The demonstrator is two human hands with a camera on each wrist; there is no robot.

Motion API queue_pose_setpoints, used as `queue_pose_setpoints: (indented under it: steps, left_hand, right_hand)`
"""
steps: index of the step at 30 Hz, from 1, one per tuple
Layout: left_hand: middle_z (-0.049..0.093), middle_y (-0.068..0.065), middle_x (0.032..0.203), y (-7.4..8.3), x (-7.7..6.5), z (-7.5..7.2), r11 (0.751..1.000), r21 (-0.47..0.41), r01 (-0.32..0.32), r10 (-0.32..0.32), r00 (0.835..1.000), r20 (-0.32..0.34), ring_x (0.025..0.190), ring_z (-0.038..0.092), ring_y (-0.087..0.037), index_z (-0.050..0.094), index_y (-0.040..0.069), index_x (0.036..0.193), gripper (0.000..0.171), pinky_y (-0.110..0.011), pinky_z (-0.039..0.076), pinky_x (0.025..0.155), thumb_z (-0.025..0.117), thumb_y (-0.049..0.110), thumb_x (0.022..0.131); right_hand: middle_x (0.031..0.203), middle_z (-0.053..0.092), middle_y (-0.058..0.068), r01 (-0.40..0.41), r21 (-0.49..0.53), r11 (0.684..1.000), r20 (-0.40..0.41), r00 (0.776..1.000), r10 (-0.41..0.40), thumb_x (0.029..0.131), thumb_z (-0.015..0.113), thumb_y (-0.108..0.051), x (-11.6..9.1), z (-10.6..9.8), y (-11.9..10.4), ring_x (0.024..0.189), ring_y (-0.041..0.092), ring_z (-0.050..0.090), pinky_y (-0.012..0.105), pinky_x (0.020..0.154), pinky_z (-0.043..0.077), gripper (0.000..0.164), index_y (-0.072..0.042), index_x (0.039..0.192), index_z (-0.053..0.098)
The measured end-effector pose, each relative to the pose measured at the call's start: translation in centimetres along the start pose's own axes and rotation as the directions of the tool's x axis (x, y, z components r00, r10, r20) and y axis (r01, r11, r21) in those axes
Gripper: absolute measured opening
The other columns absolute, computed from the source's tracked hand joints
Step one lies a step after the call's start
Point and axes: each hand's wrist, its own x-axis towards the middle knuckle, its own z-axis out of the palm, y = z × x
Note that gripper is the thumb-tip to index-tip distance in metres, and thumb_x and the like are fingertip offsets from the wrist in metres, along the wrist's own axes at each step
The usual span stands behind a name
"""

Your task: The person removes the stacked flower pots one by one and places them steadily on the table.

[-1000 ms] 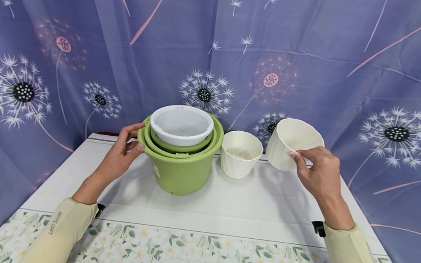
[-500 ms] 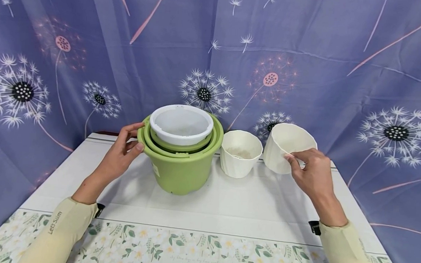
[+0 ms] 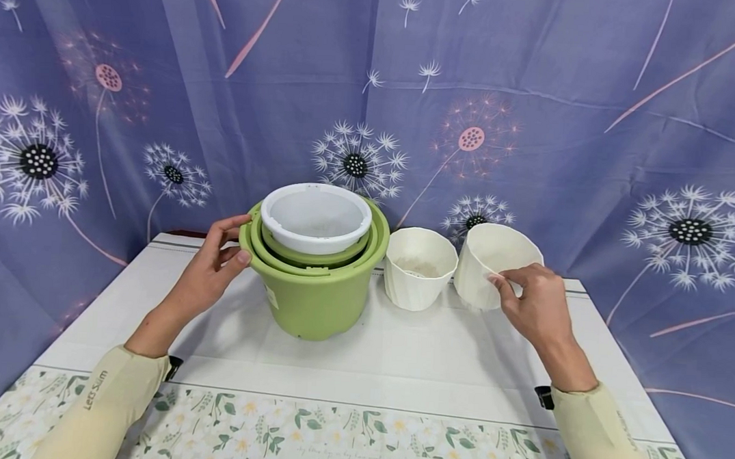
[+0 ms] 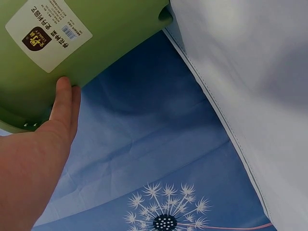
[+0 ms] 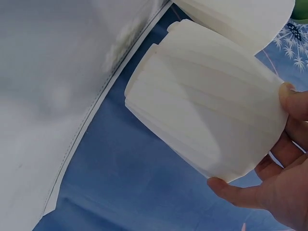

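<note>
In the head view, my left hand (image 3: 208, 270) holds the rim of a large green flower pot (image 3: 318, 303), thumb and fingers at its left side. The left wrist view shows fingers against the wall of this green pot (image 4: 106, 43), below a white label (image 4: 48, 33). Smaller green pots and a white pot (image 3: 314, 241) sit nested inside it. My right hand (image 3: 539, 302) pinches the near rim of a cream fluted flower pot (image 3: 473, 278). Whether that pot's base (image 5: 144, 72) touches the table, I cannot tell. A matching cream pot (image 3: 414, 290) stands just left of it.
A white cloth (image 3: 337, 365) covers the table, with a floral runner (image 3: 334, 426) along the front. Directly behind the pots hangs a purple dandelion-print curtain (image 3: 286, 116). The back table edge runs close behind the cream pots.
My right hand has brought the cream pot down and to the left, closer to the matching one. The left hand and the nested stack have stayed put.
</note>
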Motion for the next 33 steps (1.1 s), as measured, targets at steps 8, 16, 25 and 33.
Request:
queue_pose_setpoints:
  steps: [8, 16, 25, 33]
  left_hand:
    - [0.045, -0.012, 0.141, 0.3, 0.0, 0.0, 1.000, -0.007, 0.011, -0.011, 1.000, 0.003, 0.123, 0.061, -0.010, 0.027, 0.015, 0.166, 0.057, -0.015, 0.053, 0.096, 0.048, 0.007, 0.113]
    - [0.045, -0.012, 0.140, 0.3, 0.0, 0.0, 1.000, -0.001, 0.011, -0.011, 1.000, -0.002, 0.122, 0.062, -0.009, 0.028, 0.015, 0.165, 0.057, -0.015, 0.053, 0.096, 0.048, 0.006, 0.113]
    - [0.045, -0.012, 0.141, 0.3, 0.0, 0.0, 1.000, 0.003, 0.010, -0.010, 1.000, 0.000, 0.123, 0.061, -0.009, 0.028, 0.015, 0.166, 0.057, -0.014, 0.053, 0.096, 0.048, 0.007, 0.113]
    - [0.045, -0.012, 0.141, 0.2, 0.0, 0.0, 1.000, -0.001, 0.006, -0.006, 1.000, 0.003, 0.123, 0.061, -0.009, 0.028, 0.016, 0.166, 0.057, -0.015, 0.053, 0.097, 0.048, 0.006, 0.113]
  right_hand:
    - [0.078, 0.077, 0.018, 0.020, 0.003, 1.000, -0.001, 1.000, -0.020, 0.084, 0.085, -0.003, -0.3, 0.6, 0.3, 0.065, 0.035, 0.067, 0.053, 0.059, 0.052, 0.009, 0.006, 0.088, 0.083]
    - [0.075, 0.076, 0.017, 0.032, 0.000, 0.999, 0.011, 0.999, -0.032, 0.084, 0.086, -0.003, -0.5, 1.0, 0.5, 0.059, 0.029, 0.061, 0.048, 0.056, 0.048, 0.009, 0.005, 0.087, 0.084]
    - [0.074, 0.076, 0.016, 0.026, 0.012, 1.000, 0.026, 0.999, -0.026, 0.084, 0.087, -0.003, -0.8, 1.4, 0.6, 0.057, 0.027, 0.059, 0.043, 0.053, 0.045, 0.008, 0.003, 0.086, 0.084]
    - [0.072, 0.074, 0.016, 0.033, 0.003, 0.999, 0.037, 0.999, -0.033, 0.083, 0.087, -0.003, -1.0, 1.8, 0.8, 0.057, 0.027, 0.059, 0.046, 0.053, 0.047, 0.008, 0.004, 0.084, 0.084]
